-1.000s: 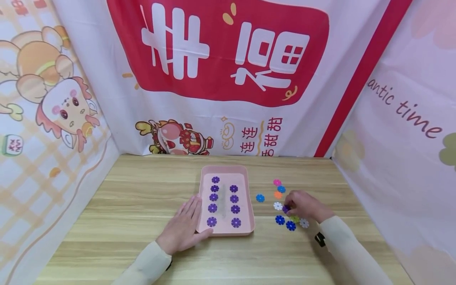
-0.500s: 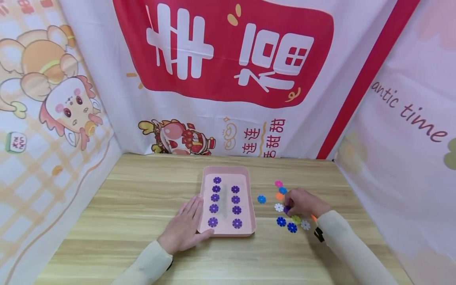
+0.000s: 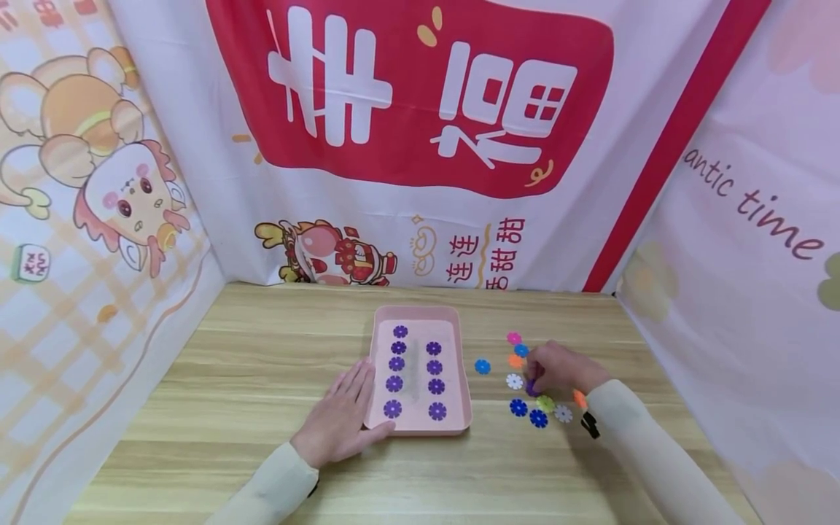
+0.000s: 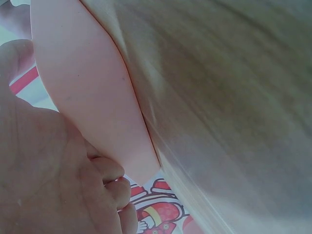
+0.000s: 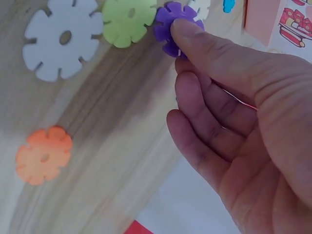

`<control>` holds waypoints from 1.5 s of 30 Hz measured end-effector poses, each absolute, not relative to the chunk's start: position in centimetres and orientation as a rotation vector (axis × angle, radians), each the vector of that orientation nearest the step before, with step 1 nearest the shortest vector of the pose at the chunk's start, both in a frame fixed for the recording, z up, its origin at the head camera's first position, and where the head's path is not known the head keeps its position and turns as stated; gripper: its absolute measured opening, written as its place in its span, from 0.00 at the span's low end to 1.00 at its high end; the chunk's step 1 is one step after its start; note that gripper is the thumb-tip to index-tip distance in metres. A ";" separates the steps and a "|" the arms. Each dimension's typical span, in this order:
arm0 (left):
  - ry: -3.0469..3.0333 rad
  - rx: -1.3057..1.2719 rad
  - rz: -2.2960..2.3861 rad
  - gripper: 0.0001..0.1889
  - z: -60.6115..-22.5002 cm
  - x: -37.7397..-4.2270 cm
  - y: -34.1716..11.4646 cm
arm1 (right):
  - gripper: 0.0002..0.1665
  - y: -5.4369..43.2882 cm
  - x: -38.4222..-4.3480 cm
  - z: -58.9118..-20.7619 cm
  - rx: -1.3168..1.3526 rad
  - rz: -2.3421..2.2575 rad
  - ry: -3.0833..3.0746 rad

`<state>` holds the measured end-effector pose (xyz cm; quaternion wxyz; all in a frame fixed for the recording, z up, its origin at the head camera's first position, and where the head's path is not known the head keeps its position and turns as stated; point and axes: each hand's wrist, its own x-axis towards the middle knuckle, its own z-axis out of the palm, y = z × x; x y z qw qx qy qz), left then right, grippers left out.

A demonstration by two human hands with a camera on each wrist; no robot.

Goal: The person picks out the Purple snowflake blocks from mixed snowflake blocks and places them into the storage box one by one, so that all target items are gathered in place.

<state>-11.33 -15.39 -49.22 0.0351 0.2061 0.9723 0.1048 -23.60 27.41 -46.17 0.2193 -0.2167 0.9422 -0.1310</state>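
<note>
In the head view a pink tray (image 3: 413,423) holds two columns of purple notched discs, five on the left and several on the right. My left hand (image 3: 337,419) lies with fairly straight fingers against the tray's left side, thumb at its near left corner. To the right of the tray, my right hand (image 3: 564,368) pinches a purple notched disc (image 5: 165,22) between thumb and fingers; the right wrist view shows the thumb over its face. Close to that hand lie a lime green disc (image 5: 129,22), a white disc (image 5: 63,39) and an orange disc (image 5: 44,155).
Around the right hand on the wooden table (image 3: 262,350) lie a pink disc (image 3: 515,338), a light blue disc (image 3: 483,367) and two dark blue discs, one (image 3: 538,418) nearest the front. Printed cloth walls (image 3: 420,240) stand at the back and both sides.
My right hand has drawn slightly to the right with the purple disc pinched, and the orange disc by the wrist has come into sight. My left hand keeps its place at the tray.
</note>
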 end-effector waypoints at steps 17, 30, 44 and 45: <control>2.990 0.604 0.344 0.54 -49.2 -11.3 -15.7 | 0.06 26.4 -25.4 -43.5 -0.731 -0.217 2.615; 3.001 0.629 0.349 0.53 -49.2 -11.3 -15.4 | 0.04 23.9 -26.6 -39.5 -0.822 -0.164 2.647; 2.998 0.641 0.313 0.53 -49.3 -11.4 -15.4 | 0.10 16.0 -28.2 -37.3 -0.879 -0.103 2.647; 2.996 0.639 0.312 0.53 -49.3 -11.4 -15.4 | 0.10 15.3 -28.3 -37.4 -0.888 -0.097 2.652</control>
